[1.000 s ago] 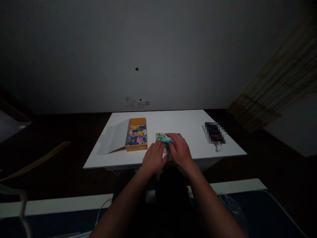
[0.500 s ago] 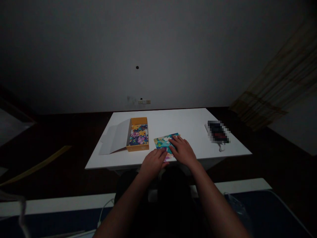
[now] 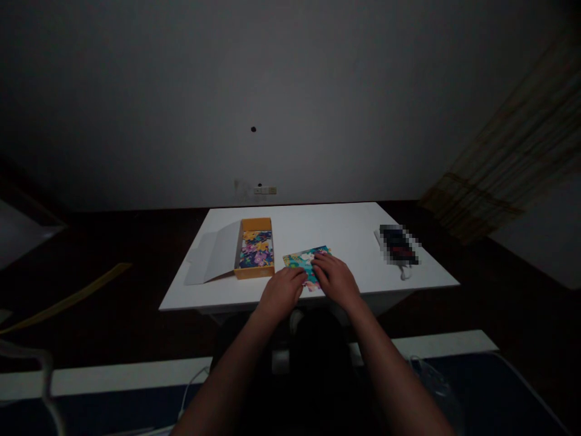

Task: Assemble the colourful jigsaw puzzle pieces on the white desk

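Observation:
A flat, square, colourful patterned card [image 3: 304, 258] in teal, white and pink lies at the front edge of the white table. My left hand [image 3: 282, 293] rests on its near left part, fingers stretched over the surface. My right hand [image 3: 334, 275] lies on its right side, fingers laid out and slightly bent. Both hands are open and cover parts of the card. Left of it stands an orange-yellow box [image 3: 255, 274], its white lid flap [image 3: 214, 254] folded out to the left. Inside the box is a floral patterned piece [image 3: 256, 248] in dark blue, purple and yellow.
The white table [image 3: 313, 224] stands before a grey wall. At its right lies a blurred-out dark object [image 3: 399, 244] with a white piece [image 3: 405, 272] beside it. A wall socket [image 3: 265, 190] is behind, a curtain [image 3: 481, 194] at right.
My fingers have shifted slightly on the card, the right ones drawn in and more bent. The view has tilted a little; the box stays in place.

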Motion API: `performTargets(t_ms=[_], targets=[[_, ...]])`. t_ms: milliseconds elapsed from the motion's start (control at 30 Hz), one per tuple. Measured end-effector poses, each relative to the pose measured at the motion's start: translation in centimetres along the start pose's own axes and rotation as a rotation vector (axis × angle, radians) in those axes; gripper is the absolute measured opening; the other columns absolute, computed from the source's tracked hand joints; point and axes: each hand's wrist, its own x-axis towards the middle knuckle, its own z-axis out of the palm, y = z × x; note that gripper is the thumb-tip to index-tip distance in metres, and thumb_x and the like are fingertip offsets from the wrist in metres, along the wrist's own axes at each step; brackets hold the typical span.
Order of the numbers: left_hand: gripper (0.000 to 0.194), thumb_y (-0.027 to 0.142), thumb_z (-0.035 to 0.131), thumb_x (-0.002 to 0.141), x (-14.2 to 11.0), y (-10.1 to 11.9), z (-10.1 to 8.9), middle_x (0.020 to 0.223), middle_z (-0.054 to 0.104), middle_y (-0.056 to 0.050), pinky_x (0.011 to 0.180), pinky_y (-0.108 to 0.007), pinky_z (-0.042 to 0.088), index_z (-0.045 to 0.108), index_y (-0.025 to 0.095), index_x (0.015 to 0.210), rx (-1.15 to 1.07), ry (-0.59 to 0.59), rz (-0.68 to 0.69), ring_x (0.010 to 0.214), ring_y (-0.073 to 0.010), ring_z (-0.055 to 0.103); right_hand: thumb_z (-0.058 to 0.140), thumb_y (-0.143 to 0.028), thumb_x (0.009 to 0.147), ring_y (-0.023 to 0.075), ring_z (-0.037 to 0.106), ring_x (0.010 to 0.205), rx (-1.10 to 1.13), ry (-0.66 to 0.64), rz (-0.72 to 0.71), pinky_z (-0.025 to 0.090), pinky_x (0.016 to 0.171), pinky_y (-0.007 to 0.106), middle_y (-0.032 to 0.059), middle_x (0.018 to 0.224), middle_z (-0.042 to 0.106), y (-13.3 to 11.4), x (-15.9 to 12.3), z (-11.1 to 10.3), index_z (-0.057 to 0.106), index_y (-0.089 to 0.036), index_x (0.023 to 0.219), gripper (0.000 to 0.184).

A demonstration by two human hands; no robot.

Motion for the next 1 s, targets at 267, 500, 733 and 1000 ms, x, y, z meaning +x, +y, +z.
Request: performTargets(t_ms=[267, 500, 733, 1000], targets=[[0.046, 0.015, 0.066, 0.101, -0.2, 0.2, 0.3, 0.155, 0.070, -0.012, 0.124, -0.050, 0.054, 0.072, 0.023, 0.146, -0.054, 0.007, -0.051, 0.144, -0.0302, 0.065, 0.065, -0.033, 0.109, 0.0378, 0.059, 0.154, -0.046, 0.002, -0.110, 0.052, 0.124, 0.064, 0.0122, 0.162, 0.066, -2.4, -6.1, -0.2, 0.066, -0.028, 0.157, 0.049], [0.034, 0.017, 0.071, 0.098, -0.9, -0.3, 0.1, 0.134, 0.080, -0.009, 0.110, -0.048, 0.060, 0.080, 0.025, 0.130, -0.128, 0.058, -0.021, 0.123, -0.0297, 0.072, 0.071, -0.021, 0.107, 0.0316, 0.072, 0.141, 0.054, 0.095, -0.204, 0.062, 0.119, 0.057, 0.0079, 0.144, 0.079, -1.3, -6.8, 0.0, 0.076, -0.031, 0.145, 0.039], [0.035, 0.016, 0.071, 0.097, -1.0, -0.8, 0.5, 0.134, 0.079, -0.010, 0.110, -0.048, 0.058, 0.080, 0.023, 0.130, -0.172, 0.072, -0.003, 0.124, -0.0296, 0.071, 0.069, -0.017, 0.109, 0.0278, 0.075, 0.135, 0.135, 0.110, -0.320, 0.066, 0.115, 0.050, 0.0050, 0.136, 0.082, 0.4, -6.9, -0.2, 0.079, -0.031, 0.140, 0.036], [0.035, 0.025, 0.071, 0.102, -1.0, -0.4, -0.1, 0.143, 0.076, -0.010, 0.109, -0.051, 0.058, 0.080, 0.028, 0.136, -0.088, 0.030, 0.031, 0.126, -0.0307, 0.069, 0.070, -0.017, 0.107, 0.0272, 0.078, 0.131, 0.145, 0.085, -0.280, 0.066, 0.114, 0.049, 0.0043, 0.131, 0.084, 0.4, -6.8, -0.4, 0.081, -0.032, 0.136, 0.035]])
